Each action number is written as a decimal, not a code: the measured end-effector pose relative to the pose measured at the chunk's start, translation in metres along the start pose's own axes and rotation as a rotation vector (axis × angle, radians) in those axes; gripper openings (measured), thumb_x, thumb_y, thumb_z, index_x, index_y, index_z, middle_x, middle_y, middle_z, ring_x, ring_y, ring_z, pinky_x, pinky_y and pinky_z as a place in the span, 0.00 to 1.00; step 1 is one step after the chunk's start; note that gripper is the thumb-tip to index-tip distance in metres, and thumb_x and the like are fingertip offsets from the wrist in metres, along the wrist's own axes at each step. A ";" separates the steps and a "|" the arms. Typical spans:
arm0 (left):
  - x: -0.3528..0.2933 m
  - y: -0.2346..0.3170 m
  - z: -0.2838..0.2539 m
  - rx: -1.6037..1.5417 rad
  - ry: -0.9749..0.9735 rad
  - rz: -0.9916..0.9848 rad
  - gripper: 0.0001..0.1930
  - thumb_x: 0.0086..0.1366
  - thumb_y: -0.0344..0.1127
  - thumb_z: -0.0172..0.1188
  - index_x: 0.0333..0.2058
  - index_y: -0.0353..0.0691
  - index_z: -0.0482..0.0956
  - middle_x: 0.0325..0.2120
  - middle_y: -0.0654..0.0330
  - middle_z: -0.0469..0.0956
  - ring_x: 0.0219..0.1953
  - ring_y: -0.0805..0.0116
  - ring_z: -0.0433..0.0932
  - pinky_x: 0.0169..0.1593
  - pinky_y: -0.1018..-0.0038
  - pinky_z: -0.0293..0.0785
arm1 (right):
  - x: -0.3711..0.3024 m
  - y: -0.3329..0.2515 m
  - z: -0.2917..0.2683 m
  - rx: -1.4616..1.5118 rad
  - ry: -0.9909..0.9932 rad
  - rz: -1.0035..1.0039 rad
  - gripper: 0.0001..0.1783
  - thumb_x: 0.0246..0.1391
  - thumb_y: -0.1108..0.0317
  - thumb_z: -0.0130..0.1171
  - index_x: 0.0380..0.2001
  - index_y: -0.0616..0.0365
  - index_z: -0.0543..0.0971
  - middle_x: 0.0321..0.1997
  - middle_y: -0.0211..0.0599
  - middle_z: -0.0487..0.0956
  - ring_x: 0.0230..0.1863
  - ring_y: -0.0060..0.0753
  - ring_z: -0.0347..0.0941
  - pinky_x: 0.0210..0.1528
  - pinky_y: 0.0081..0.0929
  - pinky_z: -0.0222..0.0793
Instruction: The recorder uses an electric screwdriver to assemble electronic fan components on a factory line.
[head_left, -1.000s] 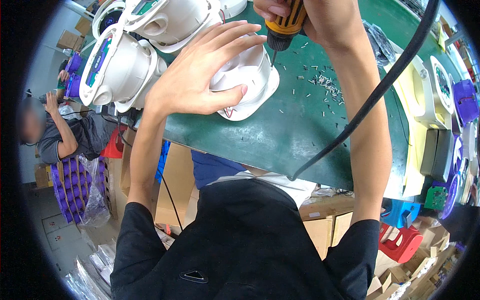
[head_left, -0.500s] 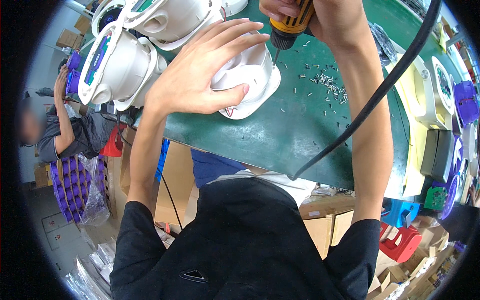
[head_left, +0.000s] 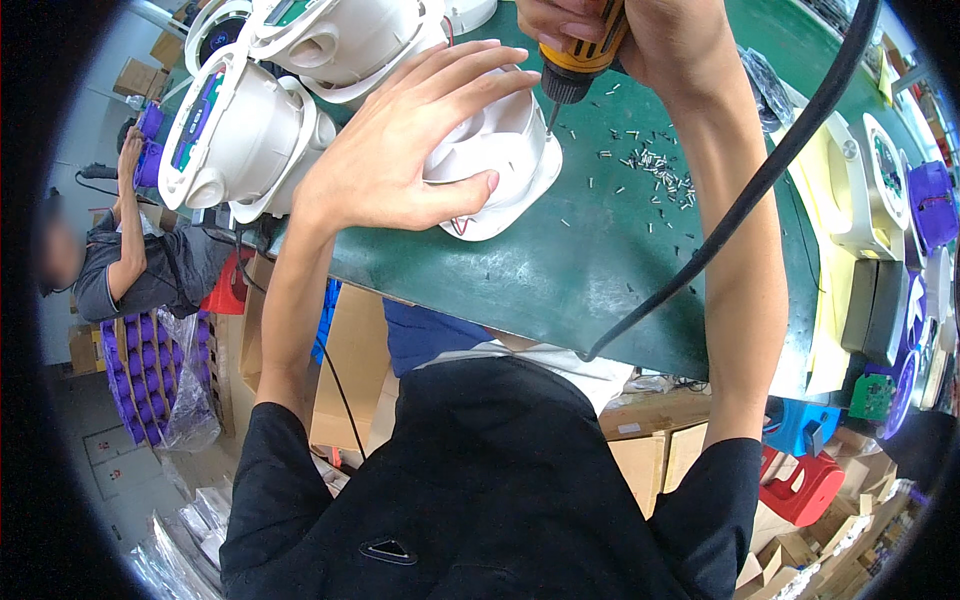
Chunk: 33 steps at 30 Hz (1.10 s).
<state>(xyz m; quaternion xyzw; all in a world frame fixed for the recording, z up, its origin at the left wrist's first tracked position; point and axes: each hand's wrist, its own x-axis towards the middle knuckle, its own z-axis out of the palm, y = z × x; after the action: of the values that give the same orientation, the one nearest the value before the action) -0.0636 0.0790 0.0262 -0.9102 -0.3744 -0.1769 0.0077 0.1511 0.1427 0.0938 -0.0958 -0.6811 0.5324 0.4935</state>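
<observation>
Fingers (head_left: 487, 91) of my left hand (head_left: 390, 160) lie spread, unclenched, over the white housing (head_left: 510, 155) on the green counter (head_left: 560, 270). Loose screws (head_left: 660, 178) lie right of it. Farther out, my right hand (head_left: 645, 35) clasps a yellow-and-black power driver (head_left: 580, 55), bit at the housing's edge. More white housings (head_left: 240, 140) stand beyond, leftward.

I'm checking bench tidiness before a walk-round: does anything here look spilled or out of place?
The loose screws stand out: they lie strewn across the green tabletop, right of the white housing, with no tray visible around them, so they look spilled. Nothing looks clearly damaged.
</observation>
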 end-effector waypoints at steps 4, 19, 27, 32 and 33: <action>0.000 0.000 0.000 0.000 -0.009 -0.005 0.38 0.52 0.46 0.62 0.63 0.40 0.73 0.65 0.46 0.69 0.70 0.44 0.64 0.73 0.49 0.56 | 0.000 0.000 -0.002 -0.029 -0.040 0.029 0.25 0.61 0.48 0.67 0.21 0.56 0.77 0.09 0.24 0.68 0.07 0.17 0.64 0.10 0.18 0.62; 0.002 0.002 0.001 -0.038 -0.010 -0.015 0.36 0.53 0.46 0.62 0.62 0.40 0.73 0.66 0.46 0.68 0.70 0.44 0.64 0.73 0.50 0.57 | 0.003 0.001 0.023 -0.258 0.225 -0.052 0.18 0.62 0.57 0.67 0.33 0.64 0.83 0.20 0.25 0.78 0.22 0.15 0.72 0.25 0.20 0.67; 0.006 -0.004 -0.003 -0.044 -0.071 0.018 0.40 0.52 0.45 0.59 0.65 0.40 0.69 0.69 0.46 0.65 0.72 0.42 0.59 0.74 0.46 0.52 | 0.002 -0.029 0.016 -0.339 0.377 -0.017 0.13 0.63 0.61 0.66 0.32 0.60 0.82 0.23 0.22 0.77 0.23 0.12 0.70 0.24 0.17 0.63; 0.011 -0.002 -0.024 -0.222 -0.237 0.147 0.37 0.45 0.41 0.60 0.59 0.39 0.71 0.64 0.52 0.72 0.73 0.43 0.59 0.74 0.40 0.48 | 0.001 -0.026 -0.001 -0.325 0.359 -0.116 0.13 0.63 0.61 0.66 0.32 0.61 0.82 0.21 0.21 0.76 0.22 0.11 0.68 0.24 0.17 0.62; 0.012 -0.002 -0.028 -0.221 -0.239 0.156 0.37 0.45 0.41 0.60 0.59 0.39 0.71 0.64 0.52 0.72 0.73 0.43 0.59 0.74 0.40 0.48 | 0.003 -0.021 -0.004 -0.360 0.371 -0.202 0.13 0.64 0.61 0.66 0.32 0.61 0.81 0.21 0.21 0.75 0.22 0.11 0.68 0.24 0.18 0.62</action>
<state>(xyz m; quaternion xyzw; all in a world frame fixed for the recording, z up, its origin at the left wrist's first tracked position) -0.0660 0.0840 0.0559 -0.9464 -0.2791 -0.1062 -0.1232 0.1611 0.1383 0.1122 -0.2094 -0.6689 0.3240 0.6354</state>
